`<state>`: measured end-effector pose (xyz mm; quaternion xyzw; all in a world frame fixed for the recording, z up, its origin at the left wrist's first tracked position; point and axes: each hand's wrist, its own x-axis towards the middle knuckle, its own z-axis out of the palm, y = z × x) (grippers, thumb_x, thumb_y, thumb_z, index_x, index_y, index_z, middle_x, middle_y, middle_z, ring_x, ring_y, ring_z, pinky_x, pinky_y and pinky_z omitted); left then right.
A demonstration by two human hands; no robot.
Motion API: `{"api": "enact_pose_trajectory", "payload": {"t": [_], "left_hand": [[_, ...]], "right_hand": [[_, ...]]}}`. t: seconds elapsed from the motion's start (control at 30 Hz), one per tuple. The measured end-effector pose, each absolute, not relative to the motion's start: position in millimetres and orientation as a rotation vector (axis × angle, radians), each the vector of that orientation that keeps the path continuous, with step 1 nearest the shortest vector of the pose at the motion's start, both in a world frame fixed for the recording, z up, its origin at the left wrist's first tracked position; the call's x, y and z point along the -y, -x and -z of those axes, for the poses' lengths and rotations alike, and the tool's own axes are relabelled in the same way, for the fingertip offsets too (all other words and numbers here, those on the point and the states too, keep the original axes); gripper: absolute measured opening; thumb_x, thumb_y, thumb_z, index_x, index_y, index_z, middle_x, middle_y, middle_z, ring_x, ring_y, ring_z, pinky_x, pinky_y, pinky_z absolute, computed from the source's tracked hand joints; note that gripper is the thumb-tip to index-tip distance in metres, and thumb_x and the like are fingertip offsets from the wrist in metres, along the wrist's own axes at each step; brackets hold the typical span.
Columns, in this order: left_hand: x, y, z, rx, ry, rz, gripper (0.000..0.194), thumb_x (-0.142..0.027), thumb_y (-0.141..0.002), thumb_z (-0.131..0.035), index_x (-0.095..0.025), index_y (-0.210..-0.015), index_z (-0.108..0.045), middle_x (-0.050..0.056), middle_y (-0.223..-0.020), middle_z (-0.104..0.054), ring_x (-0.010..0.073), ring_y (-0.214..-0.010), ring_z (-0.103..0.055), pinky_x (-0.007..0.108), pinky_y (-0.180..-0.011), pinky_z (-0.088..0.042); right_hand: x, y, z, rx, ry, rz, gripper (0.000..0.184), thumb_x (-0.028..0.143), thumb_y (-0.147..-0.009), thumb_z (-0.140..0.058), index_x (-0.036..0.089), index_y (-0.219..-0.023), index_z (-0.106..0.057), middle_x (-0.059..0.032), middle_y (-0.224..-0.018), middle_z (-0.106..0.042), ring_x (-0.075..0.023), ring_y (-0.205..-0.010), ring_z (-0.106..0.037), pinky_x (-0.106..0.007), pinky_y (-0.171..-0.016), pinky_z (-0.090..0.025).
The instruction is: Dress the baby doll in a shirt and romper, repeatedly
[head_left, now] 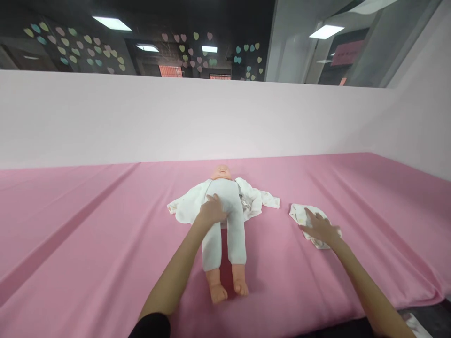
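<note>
A baby doll (225, 220) lies on its back on a pink sheet (105, 244), head away from me, bare feet toward me. It wears white trousers, and an open white top (257, 199) is spread beneath it. My left hand (211, 210) rests on the doll's hip at the waist of the trousers, fingers curled on the cloth. My right hand (319, 226) lies flat, fingers stretched out, on a small folded white cloth (303, 213) to the right of the doll.
The pink sheet covers a wide surface, with a long crease running along its left side. A pale pink wall (176, 117) stands behind and to the right. The front right edge (423, 295) of the surface drops to a dark floor.
</note>
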<state>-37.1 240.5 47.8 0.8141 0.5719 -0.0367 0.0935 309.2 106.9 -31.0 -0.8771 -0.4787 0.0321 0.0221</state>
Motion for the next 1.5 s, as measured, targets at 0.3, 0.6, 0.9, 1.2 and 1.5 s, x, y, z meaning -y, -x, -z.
{"api": "enact_pose_trajectory", "payload": {"t": [0.3,0.6,0.9,1.2,1.5], "left_hand": [[-125.6,21.5,-59.5,-1.172,-2.616,0.1,0.089,-0.031,-0.069,-0.06,-0.012,-0.144,-0.016,0.027,-0.14,-0.031,0.0415,-0.112,-0.05,0.045,-0.078,-0.047],[-62.8,46.3,-54.2,-0.848,-2.142,-0.658,0.073,-0.037,-0.077,-0.056,-0.025,-0.14,-0.021,0.009,-0.119,-0.055,0.0269,-0.103,-0.056,0.039,-0.085,-0.046],[-56.2,59.0,-38.6,-0.834,-1.802,-1.096,0.069,-0.04,-0.08,-0.054,-0.025,-0.136,-0.017,0.008,-0.127,-0.05,0.0198,-0.109,-0.054,0.031,-0.087,-0.048],[-73.0,101.0,-57.1,-1.092,-2.364,-0.93,0.024,-0.027,-0.078,-0.045,-0.018,-0.094,-0.06,0.007,-0.099,-0.064,0.0215,-0.093,-0.059,0.035,-0.083,-0.049],[-76.6,43.0,-133.4,-0.694,-2.265,-1.329,0.068,-0.034,-0.076,-0.057,-0.024,-0.135,-0.025,0.01,-0.137,-0.039,0.0238,-0.118,-0.043,0.036,-0.09,-0.042]], "right_hand": [[2.1,-207.7,23.5,1.089,1.814,-0.655,0.038,0.048,-0.073,-0.055,0.023,-0.1,-0.058,-0.0062,-0.093,-0.065,-0.0244,-0.079,-0.062,-0.035,-0.066,-0.049],[6.3,-103.8,-30.9,0.866,0.945,-1.246,0.039,0.047,-0.075,-0.061,0.026,-0.107,-0.056,-0.0027,-0.101,-0.063,-0.0176,-0.087,-0.06,-0.026,-0.068,-0.049],[-13.9,-111.7,-40.6,0.954,1.034,-1.068,0.036,0.033,-0.066,-0.064,0.017,-0.097,-0.057,-0.0042,-0.088,-0.065,-0.0151,-0.073,-0.06,-0.024,-0.058,-0.048],[-40.2,-158.5,-165.8,1.196,1.143,-0.695,0.019,0.022,-0.065,-0.065,0.013,-0.08,-0.06,0.0009,-0.07,-0.059,-0.0101,-0.063,-0.055,-0.026,-0.061,-0.047],[-39.3,-130.9,-211.2,1.581,0.943,-0.756,0.017,0.008,-0.069,-0.059,0.01,-0.085,-0.063,0.0001,-0.076,-0.06,-0.0107,-0.071,-0.058,-0.031,-0.071,-0.048]]}}
